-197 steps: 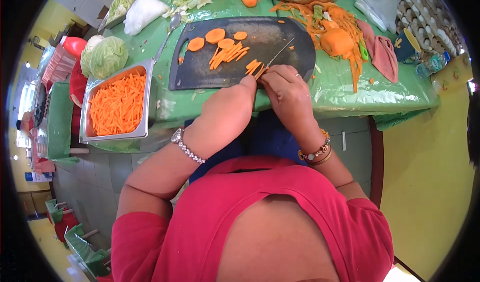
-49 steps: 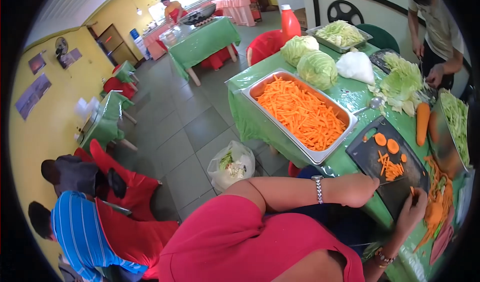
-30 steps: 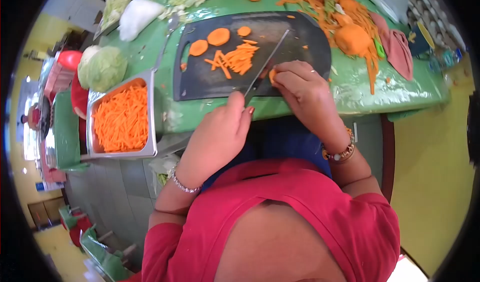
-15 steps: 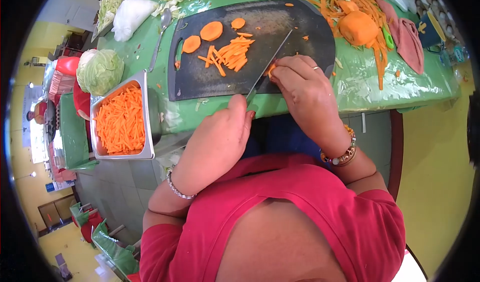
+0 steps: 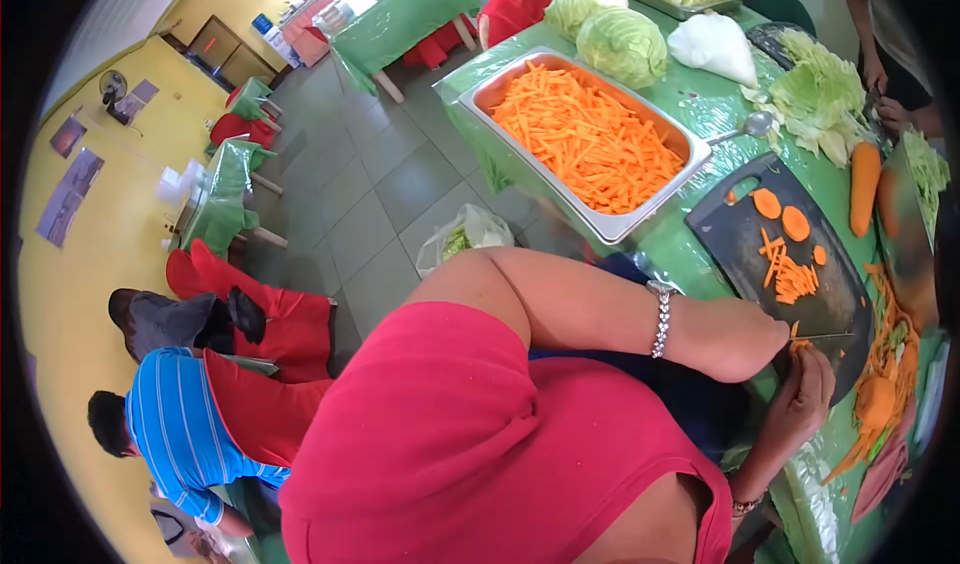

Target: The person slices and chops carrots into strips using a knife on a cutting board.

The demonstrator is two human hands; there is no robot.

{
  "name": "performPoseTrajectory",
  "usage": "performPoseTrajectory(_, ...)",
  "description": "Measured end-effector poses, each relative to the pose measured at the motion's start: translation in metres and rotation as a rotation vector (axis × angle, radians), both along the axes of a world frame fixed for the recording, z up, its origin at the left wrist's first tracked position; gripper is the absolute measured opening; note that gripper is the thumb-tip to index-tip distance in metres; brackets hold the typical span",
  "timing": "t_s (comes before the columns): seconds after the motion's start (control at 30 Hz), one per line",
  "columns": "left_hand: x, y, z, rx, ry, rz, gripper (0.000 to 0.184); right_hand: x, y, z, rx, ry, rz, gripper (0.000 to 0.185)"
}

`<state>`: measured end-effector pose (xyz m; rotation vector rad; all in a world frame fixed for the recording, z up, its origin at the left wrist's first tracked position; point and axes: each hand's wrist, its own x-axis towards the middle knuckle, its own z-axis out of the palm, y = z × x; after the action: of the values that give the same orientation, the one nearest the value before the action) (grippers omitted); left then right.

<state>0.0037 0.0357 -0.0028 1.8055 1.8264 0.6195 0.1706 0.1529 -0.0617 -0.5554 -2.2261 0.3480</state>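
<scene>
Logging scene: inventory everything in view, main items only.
Tables: several, green, right and left
Board: 1, dark, right table
Trays: 2, silver, right table
Knife: 1, grey, over board
Carrot rounds: 3, orange, on board
Carrot sticks: many, orange, board and tray
Cabbages: 2, green, between trays
Bags: 2+, whitish, table and floor
Whole carrot: 1, orange, beyond board
Peelings: heap, orange, beside board
People: 3+, blue or grey clothing, sides
Left hand: 1, bare, at knife
Right hand: 1, bare, at carrot piece
</scene>
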Motion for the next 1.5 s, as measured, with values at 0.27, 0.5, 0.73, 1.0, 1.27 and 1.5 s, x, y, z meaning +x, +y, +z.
performPoseTrajectory(0.27,0.005,-0.003,-0.009,0.018,-0.044,0.005,0.015,-0.002,0.003,0.001,-0.01,-0.016,-0.017,0.012)
performPoseTrajectory(0.5,0.012,0.0,-0.002,0.076,-0.041,0.029,0.021,-0.002,0.001,-0.006,0.066,-0.007,-0.054,0.016)
performPoseTrajectory(0.73,0.004,0.001,-0.004,0.036,0.131,0.019,0.02,-0.006,-0.007,0.004,0.059,0.111,-0.08,0.016)
performPoseTrajectory(1.0,0.016,-0.002,0.009,-0.143,0.093,0.05,0.023,-0.006,-0.004,0.002,0.035,0.124,-0.085,0.011)
performPoseTrajectory(1.27,0.017,0.008,-0.005,-0.073,0.333,0.001,0.019,-0.003,-0.004,0.001,0.038,0.101,-0.077,0.011)
performPoseTrajectory(1.5,0.018,0.013,-0.002,-0.095,0.365,0.013,0.018,-0.002,-0.003,0.002,0.023,0.141,-0.064,0.008)
